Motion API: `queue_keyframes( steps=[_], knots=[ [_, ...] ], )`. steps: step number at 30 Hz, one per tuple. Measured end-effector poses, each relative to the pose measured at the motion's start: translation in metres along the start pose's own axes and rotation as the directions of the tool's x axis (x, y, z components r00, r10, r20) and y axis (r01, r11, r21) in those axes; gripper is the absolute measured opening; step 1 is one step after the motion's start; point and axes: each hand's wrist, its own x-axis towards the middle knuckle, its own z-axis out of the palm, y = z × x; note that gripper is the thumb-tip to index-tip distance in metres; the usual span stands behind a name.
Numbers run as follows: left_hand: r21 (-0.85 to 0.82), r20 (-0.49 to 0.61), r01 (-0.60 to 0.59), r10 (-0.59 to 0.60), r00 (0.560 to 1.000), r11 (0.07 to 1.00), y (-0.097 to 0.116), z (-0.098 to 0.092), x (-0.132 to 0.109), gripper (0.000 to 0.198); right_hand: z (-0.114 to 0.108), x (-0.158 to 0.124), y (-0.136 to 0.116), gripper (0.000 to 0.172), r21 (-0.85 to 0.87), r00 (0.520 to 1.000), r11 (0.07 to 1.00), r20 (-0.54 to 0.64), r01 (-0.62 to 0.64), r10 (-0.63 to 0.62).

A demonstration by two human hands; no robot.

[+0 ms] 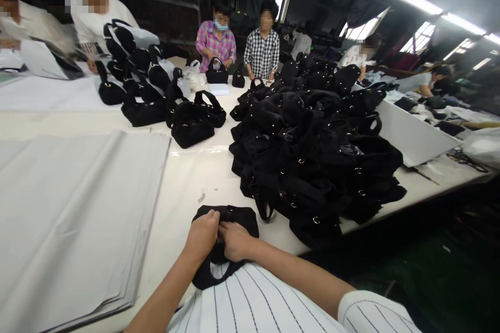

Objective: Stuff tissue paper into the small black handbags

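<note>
A black fabric bag (pixel 244 217) lies at the near edge of the white table, its looped handle hanging toward my striped shirt. My left hand (pixel 203 234) is closed on the bag's upper middle, fingers curled at its opening. Right beside it, my right hand (pixel 233 239) grips the same part, its fingertips pressed into the fabric. The two hands nearly touch. What lies under the fingers is hidden.
A large heap of black bags (pixel 312 151) with metal rings rises at the right. Stacked white paper sheets (pixel 78 218) cover the left. More finished bags (pixel 191 125) stand farther back. Several people are around the table, and a white board (pixel 417 132) leans at the right.
</note>
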Motion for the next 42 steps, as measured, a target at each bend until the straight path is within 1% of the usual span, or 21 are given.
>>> queue_keyframes(
  steps=[3, 5, 6, 8, 10, 12, 14, 16, 18, 19, 21, 22, 24, 26, 28, 30, 32, 34, 37, 39, 42],
  knots=[
    [0.086, 0.027, 0.030, -0.033, 0.999, 0.996, 0.004, -0.002, -0.020, 0.030, -0.004, 0.017, 0.004, 0.039, 0.078, 0.991, 0.997, 0.130, 0.020, -0.030],
    [0.083, 0.018, 0.087, -0.089, 0.996, 0.993, 0.004, 0.000, -0.029, 0.032, -0.004, 0.029, 0.005, 0.022, 0.351, 0.981, 0.934, 0.196, -0.073, 0.003],
    [0.063, -0.005, 0.123, -0.123, 0.992, 0.990, 0.004, 0.002, -0.031, 0.032, -0.003, 0.034, 0.005, 0.015, 0.550, 0.977, 0.820, 0.206, -0.156, 0.047],
    [-0.035, -0.086, 0.204, -0.206, 0.975, 0.978, -0.001, 0.007, -0.034, 0.031, 0.003, 0.044, 0.001, 0.014, 0.864, 0.967, 0.440, 0.189, -0.245, 0.169],
    [-0.254, -0.187, 0.260, -0.311, 0.932, 0.931, -0.010, 0.017, -0.034, 0.027, 0.011, 0.053, -0.007, 0.020, 0.965, 0.948, 0.166, 0.154, -0.205, 0.278],
    [-0.601, -0.211, 0.272, -0.478, 0.853, 0.752, -0.027, 0.032, -0.036, 0.028, 0.021, 0.065, -0.015, 0.025, 0.978, 0.920, 0.121, 0.115, -0.172, 0.373],
    [-0.898, -0.108, 0.218, -0.672, 0.732, 0.382, -0.046, 0.052, -0.041, 0.035, 0.029, 0.078, -0.023, 0.029, 0.972, 0.873, 0.151, 0.089, -0.181, 0.479],
    [-0.988, 0.027, 0.140, -0.799, 0.600, 0.072, -0.064, 0.073, -0.049, 0.041, 0.033, 0.092, -0.027, 0.029, 0.963, 0.824, 0.178, 0.068, -0.201, 0.563],
    [-0.993, 0.078, 0.114, -0.864, 0.497, -0.024, -0.078, 0.090, -0.057, 0.045, 0.032, 0.101, -0.026, 0.026, 0.956, 0.816, 0.194, 0.072, -0.221, 0.574],
    [-0.992, 0.088, 0.124, -0.874, 0.478, -0.032, -0.083, 0.096, -0.061, 0.047, 0.029, 0.102, -0.024, 0.024, 0.955, 0.823, 0.192, 0.082, -0.226, 0.562],
    [-0.989, 0.124, 0.136, -0.860, 0.496, -0.064, -0.087, 0.102, -0.066, 0.052, 0.019, 0.095, -0.016, 0.018, 0.952, 0.848, 0.185, 0.116, -0.243, 0.517],
    [-0.987, 0.149, 0.126, -0.833, 0.533, -0.097, -0.087, 0.102, -0.068, 0.056, 0.012, 0.088, -0.011, 0.016, 0.951, 0.871, 0.177, 0.144, -0.253, 0.470],
    [-0.974, 0.205, 0.066, -0.711, 0.672, -0.218, -0.082, 0.095, -0.069, 0.062, -0.005, 0.068, -0.002, 0.020, 0.948, 0.920, 0.147, 0.224, -0.282, 0.321],
    [-0.915, 0.245, 0.020, -0.514, 0.822, -0.404, -0.073, 0.082, -0.069, 0.067, -0.024, 0.046, 0.004, 0.027, 0.946, 0.947, 0.115, 0.287, -0.304, 0.144],
    [-0.841, 0.230, 0.005, -0.349, 0.909, -0.542, -0.062, 0.065, -0.068, 0.069, -0.042, 0.029, 0.003, 0.031, 0.953, 0.960, 0.110, 0.281, -0.281, 0.012],
    [-0.829, 0.201, 0.001, -0.297, 0.933, -0.559, -0.052, 0.048, -0.067, 0.068, -0.056, 0.016, -0.003, 0.038, 0.959, 0.969, 0.169, 0.239, -0.227, -0.055],
    [-0.857, 0.175, -0.004, -0.298, 0.938, -0.515, -0.044, 0.035, -0.065, 0.065, -0.062, 0.006, -0.011, 0.050, 0.945, 0.976, 0.275, 0.205, -0.176, -0.078],
    [-0.884, 0.173, 0.009, -0.311, 0.934, -0.466, -0.038, 0.028, -0.064, 0.063, -0.061, -0.002, -0.018, 0.056, 0.919, 0.992, 0.380, 0.126, -0.105, -0.029],
    [-0.912, 0.170, 0.011, -0.356, 0.919, -0.409, -0.035, 0.029, -0.062, 0.061, -0.047, -0.010, -0.020, 0.044, 0.882, 0.992, 0.471, -0.052, -0.007, 0.112],
    [-0.915, 0.175, 0.017, -0.358, 0.917, -0.403, -0.036, 0.033, -0.061, 0.062, -0.035, -0.012, -0.019, 0.040, 0.914, 0.986, 0.404, -0.048, -0.022, 0.160],
    [-0.876, 0.218, 0.063, -0.277, 0.936, -0.479, -0.040, 0.045, -0.060, 0.065, -0.021, -0.013, -0.016, 0.044, 0.982, 0.992, 0.154, 0.104, -0.114, 0.073]
  ],
)
